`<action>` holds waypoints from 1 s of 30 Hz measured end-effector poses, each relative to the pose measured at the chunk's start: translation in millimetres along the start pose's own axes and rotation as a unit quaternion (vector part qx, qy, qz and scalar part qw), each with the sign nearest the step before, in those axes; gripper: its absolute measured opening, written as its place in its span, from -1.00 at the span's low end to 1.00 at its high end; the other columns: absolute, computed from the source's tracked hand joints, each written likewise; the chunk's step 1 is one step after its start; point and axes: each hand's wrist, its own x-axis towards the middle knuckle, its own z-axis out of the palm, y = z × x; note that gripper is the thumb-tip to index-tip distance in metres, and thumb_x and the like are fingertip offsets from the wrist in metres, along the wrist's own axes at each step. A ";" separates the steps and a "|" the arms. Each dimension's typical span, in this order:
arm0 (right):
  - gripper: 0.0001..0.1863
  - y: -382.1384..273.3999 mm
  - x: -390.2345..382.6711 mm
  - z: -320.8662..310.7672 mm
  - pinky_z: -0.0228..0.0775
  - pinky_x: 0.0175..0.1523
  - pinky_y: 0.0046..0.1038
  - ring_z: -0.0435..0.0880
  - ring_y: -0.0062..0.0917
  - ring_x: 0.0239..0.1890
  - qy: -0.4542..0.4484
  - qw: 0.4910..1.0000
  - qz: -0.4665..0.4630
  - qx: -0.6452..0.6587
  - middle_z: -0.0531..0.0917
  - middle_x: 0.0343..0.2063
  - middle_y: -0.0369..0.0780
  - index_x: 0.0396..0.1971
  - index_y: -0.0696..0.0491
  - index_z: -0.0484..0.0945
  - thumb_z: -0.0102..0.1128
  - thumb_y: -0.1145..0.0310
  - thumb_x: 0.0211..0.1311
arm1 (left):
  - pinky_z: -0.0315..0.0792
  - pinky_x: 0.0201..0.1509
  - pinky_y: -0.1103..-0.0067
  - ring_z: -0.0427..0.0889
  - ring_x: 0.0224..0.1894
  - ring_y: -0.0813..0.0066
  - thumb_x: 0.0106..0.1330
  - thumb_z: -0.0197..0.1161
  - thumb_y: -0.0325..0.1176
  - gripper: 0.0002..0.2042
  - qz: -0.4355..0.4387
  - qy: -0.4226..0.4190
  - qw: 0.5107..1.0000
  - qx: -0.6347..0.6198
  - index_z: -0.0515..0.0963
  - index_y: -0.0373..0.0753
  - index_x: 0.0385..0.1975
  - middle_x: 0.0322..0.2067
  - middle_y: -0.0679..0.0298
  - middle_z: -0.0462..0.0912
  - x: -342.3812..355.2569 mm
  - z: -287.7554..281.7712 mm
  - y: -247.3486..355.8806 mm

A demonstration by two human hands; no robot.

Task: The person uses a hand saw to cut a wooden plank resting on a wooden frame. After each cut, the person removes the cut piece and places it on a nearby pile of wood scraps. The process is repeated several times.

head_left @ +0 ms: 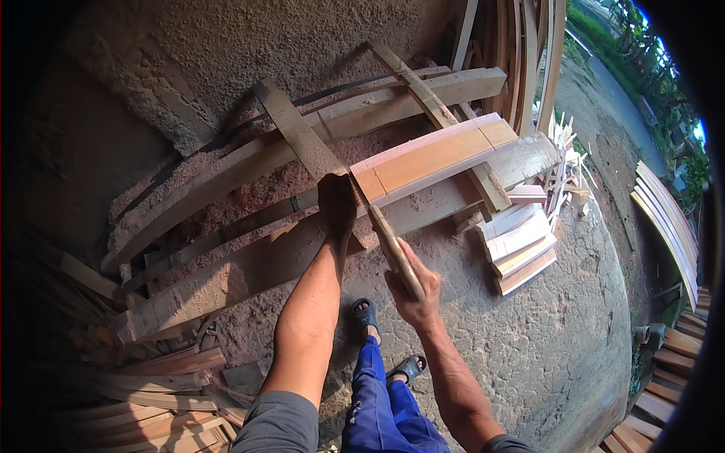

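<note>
My right hand is closed round the wooden handle of a handsaw, seen nearly edge-on. Its narrow blade meets the left end of a wooden board, which has an orange-brown face, pale pinkish edges and dark lines drawn across it. At that same end, my left hand grips the board, though deep shadow hides most of its fingers. Under the board run a crosspiece and a long heavy beam. A second crosspiece lies just left of my left hand.
Short cut wood pieces are stacked on the cracked floor to the right, beside a heap of thin offcuts. Long strips lean at the back wall. Curved slats lie at lower left. Sawdust fills the gaps between beams.
</note>
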 end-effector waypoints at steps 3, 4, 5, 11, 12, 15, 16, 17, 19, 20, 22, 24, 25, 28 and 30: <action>-0.35 5.3 -25.2 -7.1 0.58 -0.21 -0.39 0.78 -0.21 -0.32 -0.003 1.000 -0.007 -0.027 0.71 -0.14 0.05 0.27 0.15 0.45 0.37 0.48 0.11 | 0.41 0.00 0.34 0.51 -0.15 0.22 0.41 0.21 -0.16 -0.73 -0.128 -0.051 0.987 -0.079 0.46 -0.25 -0.37 -0.31 0.13 0.52 -5.0 -4.8 4.8; -0.35 15.2 -67.3 -30.8 0.59 -0.21 -0.39 0.79 -0.23 -0.31 0.001 0.999 0.002 -0.043 0.72 -0.15 0.05 0.26 0.15 0.46 0.37 0.47 0.10 | 0.40 0.01 0.33 0.51 -0.15 0.22 0.41 0.21 -0.10 -0.69 -0.256 -0.040 0.933 -0.251 0.46 -0.25 -0.38 -0.31 0.13 0.52 -0.8 -5.7 27.3; -0.38 22.2 -118.8 -48.4 0.61 -0.14 -0.42 0.81 -0.28 -0.23 0.007 0.993 -0.044 -0.113 0.74 -0.18 0.02 0.22 0.21 0.48 0.34 0.44 0.10 | 0.40 0.01 0.33 0.51 -0.15 0.21 0.40 0.21 -0.06 -0.66 -0.274 -0.016 0.914 -0.298 0.46 -0.25 -0.37 -0.31 0.13 0.52 -2.4 -7.0 27.1; -0.43 15.4 -134.4 -43.3 0.61 -0.26 -0.42 0.80 -0.32 -0.35 0.026 0.990 -0.075 -0.116 0.75 -0.24 0.02 0.19 0.25 0.49 0.33 0.44 0.14 | 0.39 0.03 0.33 0.51 -0.15 0.18 0.40 0.21 -0.19 -0.73 -0.239 0.024 0.935 -0.260 0.48 -0.29 -0.36 -0.30 0.10 0.52 -10.7 7.8 -1.1; -0.42 24.4 -91.5 -26.6 0.57 -0.24 -0.45 0.77 -0.34 -0.40 0.033 0.996 -0.050 -0.066 0.73 -0.27 0.01 0.21 0.22 0.49 0.34 0.46 0.15 | 0.39 0.03 0.34 0.52 -0.14 0.18 0.40 0.21 -0.24 -0.77 -0.272 0.000 0.919 -0.285 0.49 -0.30 -0.36 -0.30 0.09 0.53 -10.0 12.0 6.4; -0.37 2.7 4.9 9.0 0.52 -0.24 -0.48 0.70 -0.43 -0.44 0.024 0.999 -0.031 -0.013 0.68 -0.34 -0.03 0.29 0.06 0.46 0.37 0.48 0.15 | 0.39 0.02 0.36 0.53 -0.13 0.21 0.38 0.18 -0.32 -0.84 -0.160 -0.115 0.977 -0.080 0.51 -0.28 -0.36 -0.32 0.09 0.55 -1.0 9.6 0.3; -0.35 2.9 -2.6 10.8 0.57 -0.22 -0.37 0.77 -0.15 -0.30 -0.013 1.000 0.002 -0.025 0.68 -0.11 0.06 0.27 0.08 0.45 0.34 0.48 0.11 | 0.40 0.02 0.36 0.53 -0.13 0.22 0.37 0.17 -0.35 -0.87 -0.125 -0.152 0.980 -0.005 0.52 -0.28 -0.35 -0.33 0.09 0.56 -0.4 5.7 -6.4; -0.36 7.2 -25.1 -2.0 0.58 -0.18 -0.38 0.78 -0.16 -0.26 -0.005 0.999 0.005 -0.032 0.70 -0.11 0.06 0.26 0.12 0.46 0.33 0.50 0.10 | 0.40 0.01 0.36 0.54 -0.14 0.22 0.38 0.17 -0.33 -0.85 -0.173 -0.107 0.977 -0.062 0.52 -0.27 -0.35 -0.33 0.09 0.56 -2.7 7.0 2.3; -0.38 20.1 -99.5 -40.3 0.64 -0.08 -0.39 0.80 -0.19 -0.16 0.005 0.991 -0.053 -0.119 0.73 -0.09 0.06 0.21 0.23 0.49 0.34 0.52 0.06 | 0.41 0.00 0.35 0.55 -0.16 0.21 0.39 0.17 -0.28 -0.82 -0.261 -0.010 0.950 -0.170 0.52 -0.27 -0.34 -0.32 0.09 0.56 -1.1 10.7 19.9; -0.40 22.7 -149.4 -56.4 0.67 -0.11 -0.38 0.81 -0.22 -0.16 -0.004 0.991 -0.049 -0.122 0.73 -0.09 0.07 0.17 0.25 0.52 0.37 0.50 0.03 | 0.41 0.00 0.34 0.56 -0.16 0.20 0.38 0.18 -0.25 -0.81 -0.236 0.015 0.950 -0.205 0.52 -0.27 -0.33 -0.33 0.09 0.56 -6.9 12.3 4.7; -0.41 9.9 -184.4 -68.1 0.67 -0.21 -0.37 0.82 -0.25 -0.21 -0.009 0.988 -0.059 -0.143 0.73 -0.11 0.09 0.14 0.28 0.54 0.38 0.49 0.02 | 0.41 0.00 0.33 0.56 -0.17 0.18 0.38 0.20 -0.20 -0.77 -0.181 0.066 0.945 -0.266 0.52 -0.27 -0.31 -0.34 0.09 0.56 -13.7 11.6 -27.4; -0.43 8.3 -179.2 -61.0 0.67 -0.23 -0.38 0.83 -0.26 -0.22 0.001 0.987 -0.061 -0.146 0.73 -0.12 0.09 0.12 0.30 0.55 0.37 0.50 0.03 | 0.40 0.02 0.33 0.56 -0.17 0.20 0.36 0.22 -0.18 -0.75 -0.188 0.046 0.956 -0.219 0.51 -0.27 -0.33 -0.34 0.12 0.56 -17.5 9.6 -31.6; -0.43 16.2 -139.7 -45.5 0.66 -0.20 -0.41 0.83 -0.26 -0.22 0.009 0.983 -0.094 -0.155 0.73 -0.12 0.07 0.15 0.30 0.52 0.34 0.51 0.07 | 0.40 0.02 0.33 0.56 -0.16 0.19 0.35 0.22 -0.21 -0.77 -0.183 0.012 0.966 -0.180 0.52 -0.27 -0.34 -0.34 0.12 0.57 -17.1 14.4 -17.4; -0.40 5.3 -9.0 -7.1 0.60 -0.10 -0.39 0.78 -0.17 -0.13 0.008 1.000 0.017 -0.018 0.66 -0.01 0.09 0.23 0.17 0.47 0.32 0.49 0.13 | 0.44 -0.04 0.30 0.60 -0.19 0.11 0.21 0.21 -0.41 -0.92 0.011 -0.041 0.995 0.094 0.59 -0.26 -0.42 -0.37 0.09 0.61 7.4 9.3 19.6; -0.37 6.4 3.1 8.8 0.58 -0.09 -0.41 0.75 -0.12 -0.10 -0.012 1.000 -0.016 -0.002 0.63 0.06 0.06 0.27 0.14 0.45 0.33 0.50 0.13 | 0.44 -0.06 0.32 0.59 -0.21 0.12 0.20 0.21 -0.42 -0.94 -0.068 -0.023 0.997 -0.005 0.58 -0.26 -0.43 -0.39 0.09 0.60 5.9 3.9 11.5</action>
